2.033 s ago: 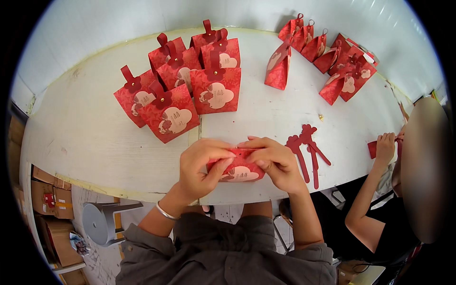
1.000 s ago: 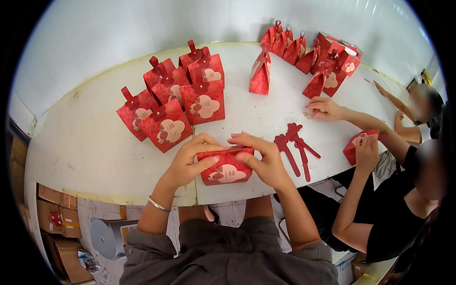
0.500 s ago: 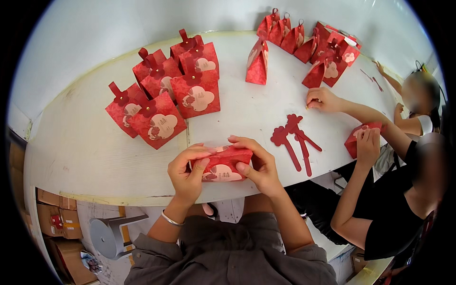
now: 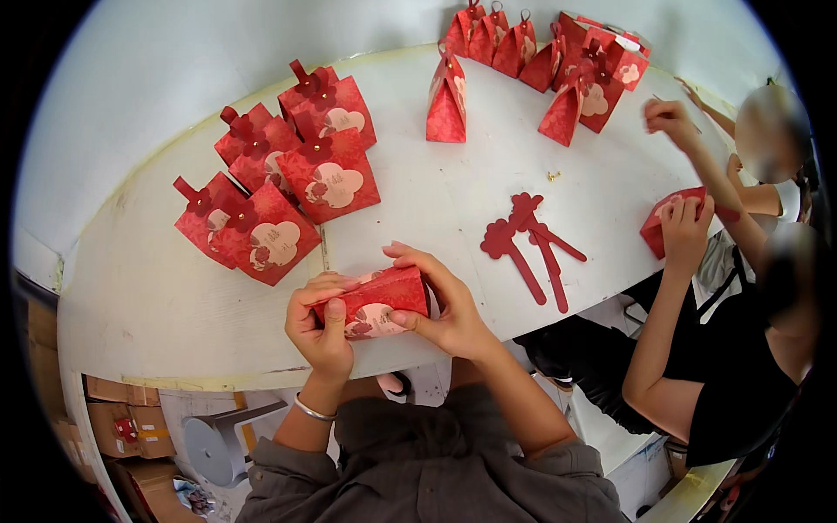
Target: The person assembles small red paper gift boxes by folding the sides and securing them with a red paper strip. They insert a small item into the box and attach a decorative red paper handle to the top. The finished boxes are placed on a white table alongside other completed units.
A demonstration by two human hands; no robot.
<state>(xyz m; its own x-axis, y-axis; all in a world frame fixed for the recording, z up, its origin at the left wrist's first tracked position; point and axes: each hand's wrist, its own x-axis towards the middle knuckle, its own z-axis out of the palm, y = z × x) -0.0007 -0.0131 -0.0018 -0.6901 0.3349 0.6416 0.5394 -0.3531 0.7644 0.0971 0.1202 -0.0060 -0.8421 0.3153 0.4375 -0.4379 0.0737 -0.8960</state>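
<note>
Low over the near edge of the table, a red paper gift box [image 4: 389,292] with a pink flower-shaped panel is held between my two hands. My left hand [image 4: 323,329] wraps its left end, thumb on the near face. At the other end my right hand [image 4: 446,305] grips it, fingers over the far side and thumb near the pink panel. The box's underside is hidden. To the right of my hands lie several red flower-headed paper straps [image 4: 544,253], overlapping on the table. Small gold fasteners [image 4: 554,176] rest just beyond them.
Several finished red boxes with loop straps [image 4: 331,179] stand at the left. More red boxes [image 4: 514,48] line the far side. At right, a co-worker's hand [image 4: 684,228] holds a red box [image 4: 656,228]; another person sits beyond. A grey stool [image 4: 214,449] and cartons [image 4: 131,427] are below.
The box in my hands has tilted, its right end now higher. The near co-worker's far hand has lifted from the gold fasteners and moved right. The whole view has shifted slightly.
</note>
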